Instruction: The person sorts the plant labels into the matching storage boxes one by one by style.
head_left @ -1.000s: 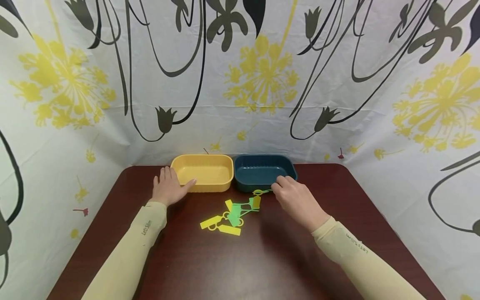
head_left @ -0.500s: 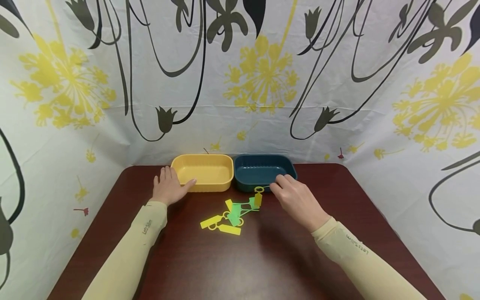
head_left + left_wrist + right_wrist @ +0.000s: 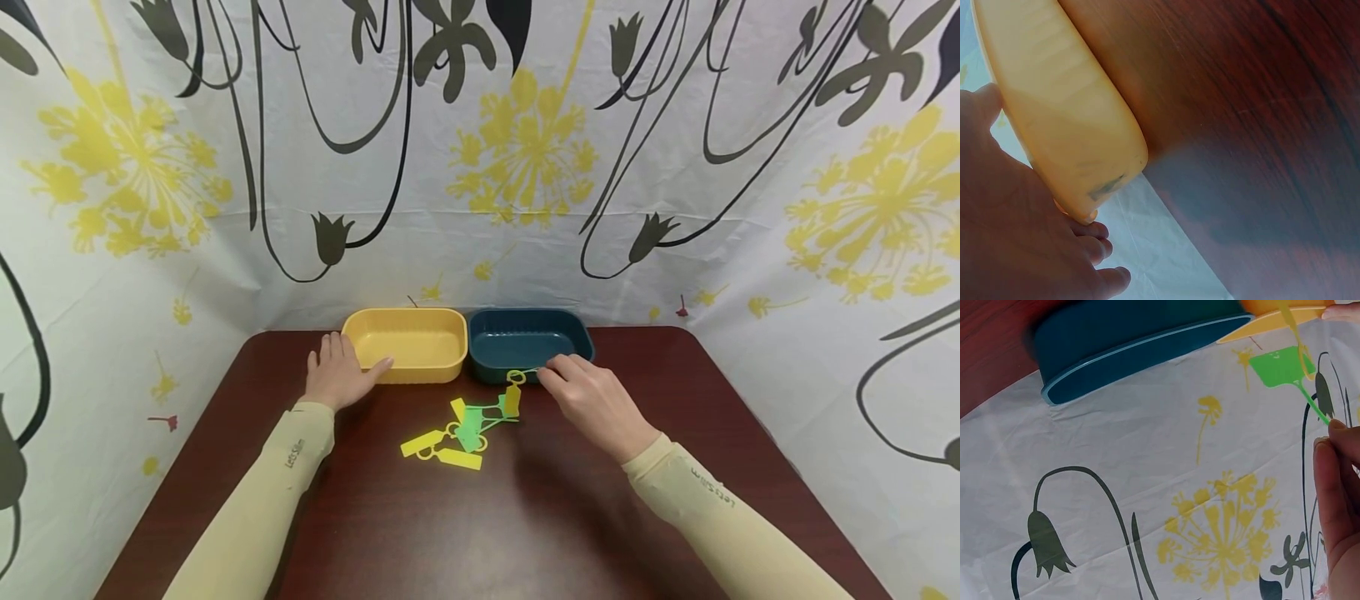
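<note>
My right hand (image 3: 600,404) pinches the thin stem of a green tag (image 3: 1275,367) between thumb and fingertips, just in front of the dark blue bin (image 3: 498,373). A yellow tag (image 3: 512,400) hangs by its ring from that green tag, above the loose pile. My left hand (image 3: 335,379) rests on the left end of the yellow bin (image 3: 405,375), fingers straight and spread, the thumb along its front rim. Seen from the left wrist, the hand (image 3: 1016,219) lies against the rim of the bin's outer wall (image 3: 1079,106).
Loose on the table (image 3: 450,533), before the bins, lie several yellow tags (image 3: 459,459) with rings and green tags (image 3: 470,427) with thin stems, overlapping. Both bins stand side by side at the back edge, against a patterned cloth (image 3: 465,250).
The yellow tag's ring has risen slightly, and the tag now hangs downward from the green one. My right hand has shifted only a little; the left hand has stayed in place.
</note>
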The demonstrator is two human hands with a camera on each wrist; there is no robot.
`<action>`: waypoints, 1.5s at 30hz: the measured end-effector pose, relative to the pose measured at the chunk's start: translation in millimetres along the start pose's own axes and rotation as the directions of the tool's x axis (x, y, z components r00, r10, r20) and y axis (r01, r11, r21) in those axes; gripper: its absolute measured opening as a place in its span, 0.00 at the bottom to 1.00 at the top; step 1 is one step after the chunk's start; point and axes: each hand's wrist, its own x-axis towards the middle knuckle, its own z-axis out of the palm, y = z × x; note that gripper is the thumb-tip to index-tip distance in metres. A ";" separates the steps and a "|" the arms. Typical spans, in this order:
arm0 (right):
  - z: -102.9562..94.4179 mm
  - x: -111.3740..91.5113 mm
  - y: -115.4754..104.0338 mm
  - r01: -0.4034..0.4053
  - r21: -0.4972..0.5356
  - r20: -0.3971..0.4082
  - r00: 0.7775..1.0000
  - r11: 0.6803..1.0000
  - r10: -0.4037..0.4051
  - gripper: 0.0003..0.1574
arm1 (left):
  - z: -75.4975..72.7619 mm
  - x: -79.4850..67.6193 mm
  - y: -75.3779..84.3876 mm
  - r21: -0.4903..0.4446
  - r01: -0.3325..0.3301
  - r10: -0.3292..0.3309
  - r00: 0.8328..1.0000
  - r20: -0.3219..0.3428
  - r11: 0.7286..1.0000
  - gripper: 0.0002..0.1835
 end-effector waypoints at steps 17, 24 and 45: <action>1.7 4.0 1.1 -0.049 0.121 -0.053 0.997 0.991 0.056 0.09 | 1.7 0.6 -1.9 0.004 0.007 -0.007 1.000 0.009 1.000 0.64; 2.2 3.4 3.2 -0.060 0.135 -0.067 0.995 0.989 0.070 0.08 | 0.0 0.0 -0.8 0.005 0.000 0.000 1.000 0.014 1.000 0.65; 17.2 6.9 22.1 -0.090 0.134 -0.116 0.988 0.987 0.105 0.07 | -0.1 -0.3 -0.6 0.003 0.003 -0.003 1.000 0.020 1.000 0.64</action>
